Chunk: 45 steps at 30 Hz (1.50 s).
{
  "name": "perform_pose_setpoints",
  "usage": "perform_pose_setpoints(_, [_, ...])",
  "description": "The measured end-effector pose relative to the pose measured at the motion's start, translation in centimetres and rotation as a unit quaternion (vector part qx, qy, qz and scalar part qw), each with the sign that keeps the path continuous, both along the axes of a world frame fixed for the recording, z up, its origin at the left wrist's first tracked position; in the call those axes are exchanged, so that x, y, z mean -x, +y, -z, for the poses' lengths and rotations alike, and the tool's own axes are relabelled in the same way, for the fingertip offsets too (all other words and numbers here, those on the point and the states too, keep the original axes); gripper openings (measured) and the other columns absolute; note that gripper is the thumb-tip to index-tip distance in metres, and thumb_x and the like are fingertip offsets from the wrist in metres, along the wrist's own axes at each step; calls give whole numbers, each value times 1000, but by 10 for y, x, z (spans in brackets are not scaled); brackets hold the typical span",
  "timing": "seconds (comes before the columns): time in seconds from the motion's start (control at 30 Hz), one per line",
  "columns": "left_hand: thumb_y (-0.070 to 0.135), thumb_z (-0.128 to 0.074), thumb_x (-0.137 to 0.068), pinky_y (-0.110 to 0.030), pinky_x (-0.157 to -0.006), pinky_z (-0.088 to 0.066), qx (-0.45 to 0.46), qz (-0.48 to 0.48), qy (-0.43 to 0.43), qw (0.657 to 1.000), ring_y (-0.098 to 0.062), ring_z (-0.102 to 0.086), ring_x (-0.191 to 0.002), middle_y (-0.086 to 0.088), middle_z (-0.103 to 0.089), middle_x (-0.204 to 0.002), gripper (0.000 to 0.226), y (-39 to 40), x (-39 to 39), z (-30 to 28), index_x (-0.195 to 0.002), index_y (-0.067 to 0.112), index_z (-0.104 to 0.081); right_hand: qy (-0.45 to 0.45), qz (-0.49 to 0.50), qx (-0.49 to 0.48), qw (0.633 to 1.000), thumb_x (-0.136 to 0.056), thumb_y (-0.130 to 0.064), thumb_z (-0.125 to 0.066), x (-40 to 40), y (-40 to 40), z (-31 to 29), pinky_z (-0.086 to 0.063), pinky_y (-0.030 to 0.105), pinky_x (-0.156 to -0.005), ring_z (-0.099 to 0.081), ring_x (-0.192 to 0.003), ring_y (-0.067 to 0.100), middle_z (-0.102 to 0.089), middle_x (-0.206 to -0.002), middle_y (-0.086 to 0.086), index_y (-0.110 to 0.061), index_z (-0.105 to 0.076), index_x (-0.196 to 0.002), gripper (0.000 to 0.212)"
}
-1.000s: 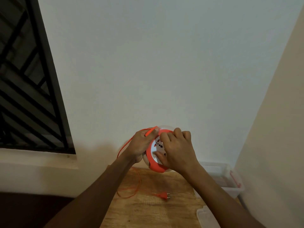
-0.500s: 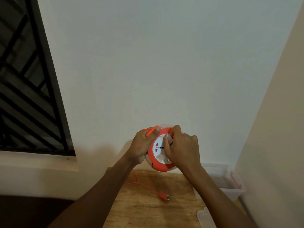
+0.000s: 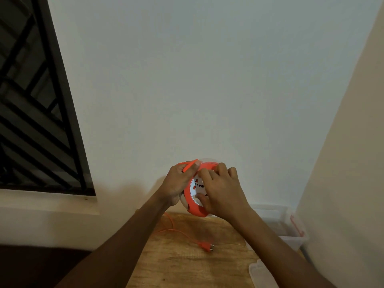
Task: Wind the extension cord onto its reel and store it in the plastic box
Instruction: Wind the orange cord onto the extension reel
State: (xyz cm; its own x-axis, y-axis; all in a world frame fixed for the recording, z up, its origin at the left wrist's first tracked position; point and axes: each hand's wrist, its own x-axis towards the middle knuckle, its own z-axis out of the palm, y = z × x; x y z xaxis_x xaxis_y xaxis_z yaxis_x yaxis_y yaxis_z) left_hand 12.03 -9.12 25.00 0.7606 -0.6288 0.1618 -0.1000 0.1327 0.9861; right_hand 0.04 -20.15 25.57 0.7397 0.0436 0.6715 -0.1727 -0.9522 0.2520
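I see the orange and white reel (image 3: pixel 194 196) held up above the wooden bench (image 3: pixel 187 265), close to the wall. My left hand (image 3: pixel 178 183) has its grip curled round the reel's left rim, thumb pinning the flat orange cord (image 3: pixel 190 165). My right hand (image 3: pixel 223 190) grips the socket face, fingers curled over its top edge. Slack cord trails down to the plug (image 3: pixel 206 246) lying on the bench. The clear plastic box (image 3: pixel 291 235) sits at the right, its lid (image 3: pixel 259 273) nearer me.

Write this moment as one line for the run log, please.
step: winding | left hand: grips reel | right hand: on reel face | plug: on table
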Motion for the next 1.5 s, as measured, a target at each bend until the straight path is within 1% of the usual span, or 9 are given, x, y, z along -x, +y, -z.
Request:
perform_pose_setpoints(0.23, [64, -67, -77, -27, -62, -62, -3, -4, -4, 1000, -21, -79, -84, 7, -81, -94, 31, -1, -2, 2, -95, 40, -76, -42, 15, -31, 998, -70, -54, -73, -4, 2, 3, -49, 45, -72, -66, -83, 29, -71, -97, 8, -12, -63, -107, 57])
perform_pose_setpoints(0.47, [56, -66, -87, -37, -70, -65, 28, -27, 10, 999, -26, -79, -87, 3, -81, -101, 34, -9, 1, -1, -110, 32, -72, -103, 71, -141, 982, -80, -63, -54, -13, -9, -3, -46, 38, -67, -65, -57, 22, -68, -71, -2, -14, -52, -99, 52])
perform_pose_setpoints(0.57, [61, -65, -82, -39, -73, -66, 36, -47, 23, 998, -25, -79, -87, 3, -81, -104, 43, -15, 4, 1, -112, 31, -71, -89, 130, -194, 968, -89, -62, -43, -15, -17, -6, -47, 39, -72, -66, -62, 22, -70, -74, -1, -14, -57, -103, 52])
perform_pose_setpoints(0.73, [65, -64, -76, -38, -73, -66, 29, -44, 29, 998, -25, -79, -88, 7, -81, -102, 48, -16, 2, 6, -110, 32, -71, -70, 119, -181, 974, -92, -58, -41, -13, -15, -5, -46, 39, -79, -66, -62, 17, -72, -73, -3, -20, -63, -98, 44])
perform_pose_setpoints(0.9, [66, -66, -77, -45, -81, -65, 18, -32, 30, 999, -29, -78, -92, 4, -81, -103, 51, -16, -3, 6, -114, 32, -71, -112, 74, -97, 986, -84, -44, -64, -4, -16, -12, -47, 39, -69, -62, -54, 22, -68, -64, 1, -15, -63, -85, 29])
perform_pose_setpoints(1.03, [63, -67, -82, -47, -85, -64, 26, -27, 26, 999, -31, -77, -97, 0, -80, -108, 50, -11, -9, 6, -118, 29, -71, -56, -42, -41, 997, -70, -40, -74, -1, -11, -11, -51, 39, -69, -60, -87, 27, -71, -93, 3, -17, -64, -95, 35])
perform_pose_setpoints(1.17, [66, -67, -77, -41, -80, -65, 24, -25, 23, 999, -27, -78, -96, 5, -80, -106, 48, -9, -10, 4, -114, 34, -70, 24, -45, -14, 999, -61, -41, -82, -3, -8, -8, -52, 45, -82, -55, -106, 30, -69, -111, 2, -21, -61, -112, 58])
perform_pose_setpoints(1.3, [64, -64, -80, -40, -79, -65, 11, -11, 9, 1000, -26, -78, -95, 4, -80, -107, 43, -6, -10, 6, -112, 37, -72, -4, -32, 26, 999, -50, -50, -87, -6, -8, -10, -51, 42, -76, -58, -97, 29, -72, -100, 7, -17, -63, -108, 71])
perform_pose_setpoints(1.5, [66, -67, -73, -42, -78, -66, 8, -35, 25, 999, -28, -77, -93, 6, -80, -100, 43, -8, -7, 6, -105, 37, -73, -66, 59, -10, 996, -69, -63, -68, -11, -4, -14, -45, 41, -73, -61, -81, 28, -71, -82, 8, -12, -65, -99, 58])
